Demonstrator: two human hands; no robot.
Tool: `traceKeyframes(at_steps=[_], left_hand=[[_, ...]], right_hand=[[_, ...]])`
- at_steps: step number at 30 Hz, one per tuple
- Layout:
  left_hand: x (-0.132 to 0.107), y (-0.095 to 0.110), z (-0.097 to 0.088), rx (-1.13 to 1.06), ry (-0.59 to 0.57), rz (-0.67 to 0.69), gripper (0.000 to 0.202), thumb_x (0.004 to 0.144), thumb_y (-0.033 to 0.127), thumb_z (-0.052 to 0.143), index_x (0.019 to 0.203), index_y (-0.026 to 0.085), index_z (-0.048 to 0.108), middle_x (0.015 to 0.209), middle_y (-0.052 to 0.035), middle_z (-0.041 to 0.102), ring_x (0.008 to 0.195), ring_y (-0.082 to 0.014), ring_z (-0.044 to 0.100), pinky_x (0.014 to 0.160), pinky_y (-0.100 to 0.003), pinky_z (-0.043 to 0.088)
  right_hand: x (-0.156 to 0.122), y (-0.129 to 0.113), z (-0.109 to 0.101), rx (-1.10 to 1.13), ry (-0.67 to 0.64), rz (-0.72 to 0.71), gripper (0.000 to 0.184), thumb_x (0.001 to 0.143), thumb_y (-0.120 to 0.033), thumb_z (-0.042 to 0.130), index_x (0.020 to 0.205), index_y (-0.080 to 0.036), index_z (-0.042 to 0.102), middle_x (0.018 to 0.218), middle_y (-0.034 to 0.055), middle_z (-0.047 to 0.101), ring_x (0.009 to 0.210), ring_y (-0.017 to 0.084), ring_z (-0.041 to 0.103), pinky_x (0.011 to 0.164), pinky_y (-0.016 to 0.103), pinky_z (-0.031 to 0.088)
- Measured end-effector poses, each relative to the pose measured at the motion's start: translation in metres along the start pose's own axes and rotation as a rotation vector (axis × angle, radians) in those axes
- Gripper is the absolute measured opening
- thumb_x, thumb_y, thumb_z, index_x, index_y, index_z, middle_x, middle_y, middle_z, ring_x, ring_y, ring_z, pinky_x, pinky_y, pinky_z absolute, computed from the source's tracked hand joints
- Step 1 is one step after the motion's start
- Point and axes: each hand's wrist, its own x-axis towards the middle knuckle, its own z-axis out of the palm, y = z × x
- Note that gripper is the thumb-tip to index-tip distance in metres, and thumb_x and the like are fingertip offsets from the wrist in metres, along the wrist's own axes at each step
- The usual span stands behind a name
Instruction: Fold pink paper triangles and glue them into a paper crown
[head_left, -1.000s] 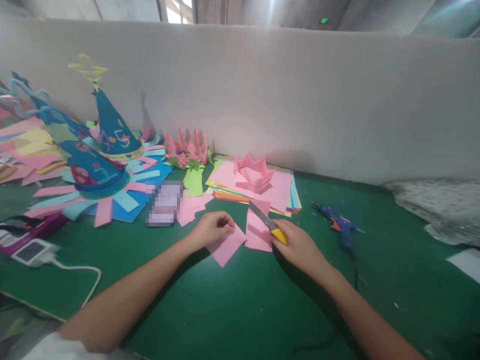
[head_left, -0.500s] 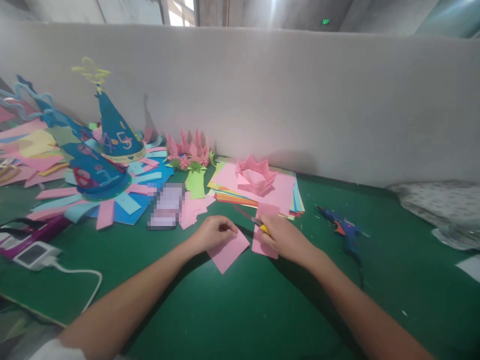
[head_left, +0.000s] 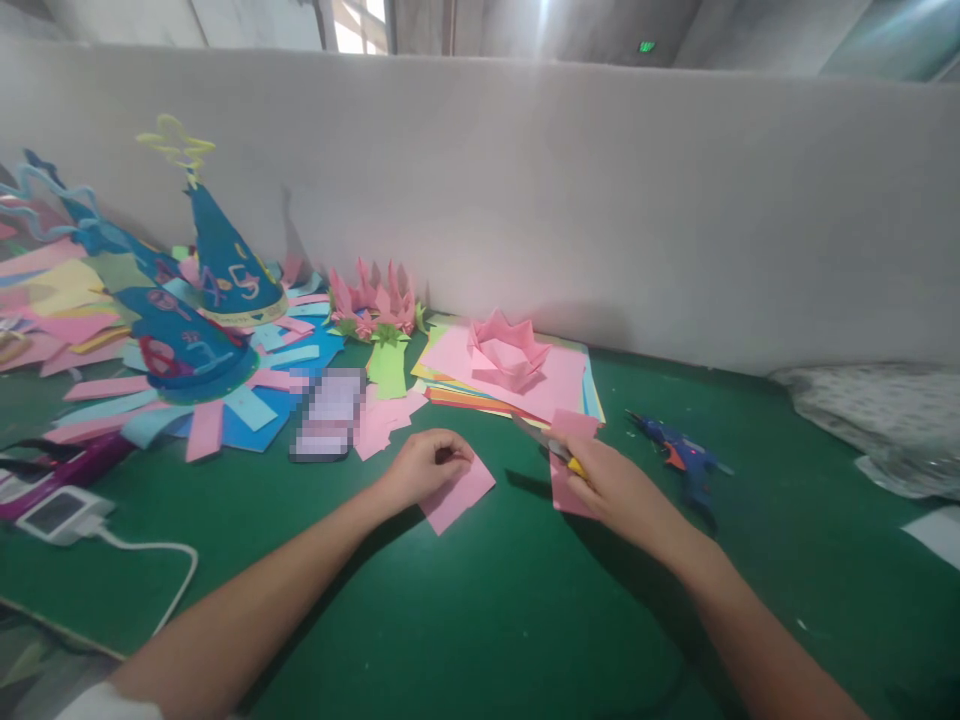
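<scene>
Left grip [head_left: 424,468] pinching pink square [head_left: 463,494] | right grip [head_left: 619,488] clutching knife [head_left: 556,446] | pink strip [head_left: 568,492] shifted rightward

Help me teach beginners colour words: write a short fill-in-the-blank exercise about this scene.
1. The right hand holds a cutter whose handle is coloured ____.
2. The left hand is on a paper square coloured ____.
3. The glue gun lies on a table coloured ____.

Missing words: yellow; pink; green.
</scene>
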Motion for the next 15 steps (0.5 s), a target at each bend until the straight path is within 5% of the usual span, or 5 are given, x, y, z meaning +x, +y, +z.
traceKeyframes(at_steps=[4,10,15], left_hand=[[0.0,-0.001,0.001,-0.018,0.015,-0.011,0.005,0.073,0.021,0.061,0.075,0.017,0.064,0.079,-0.0022,0.066,0.071,-0.0126,0.058,0.066,-0.023,0.046],[0.001,0.002,0.006,-0.435,-0.002,-0.133,0.029,0.064,0.023,0.072,0.082,0.016,0.051,0.073,0.004,0.053,0.063,-0.0065,0.051,0.06,-0.02,0.043],[-0.001,0.012,0.007,-0.593,-0.001,-0.175,0.04,0.059,0.023,0.078,0.086,0.016,0.049,0.077,0.0039,0.051,0.068,-0.0059,0.051,0.069,-0.022,0.044]], right_hand=[[-0.006,-0.023,0.008,0.03,0.03,0.118,0.009,0.079,-0.018,0.04,0.076,-0.022,0.047,0.067,0.0009,0.057,0.055,0.016,0.05,0.049,0.024,0.03],[0.009,-0.033,0.023,0.498,-0.043,0.209,0.016,0.077,-0.033,0.053,0.084,-0.02,0.06,0.086,0.0031,0.067,0.08,0.019,0.06,0.069,0.028,0.043],[0.029,-0.039,0.027,0.584,-0.104,0.239,0.021,0.075,-0.038,0.055,0.079,-0.019,0.064,0.073,-0.0001,0.065,0.068,0.016,0.056,0.06,0.025,0.04]])
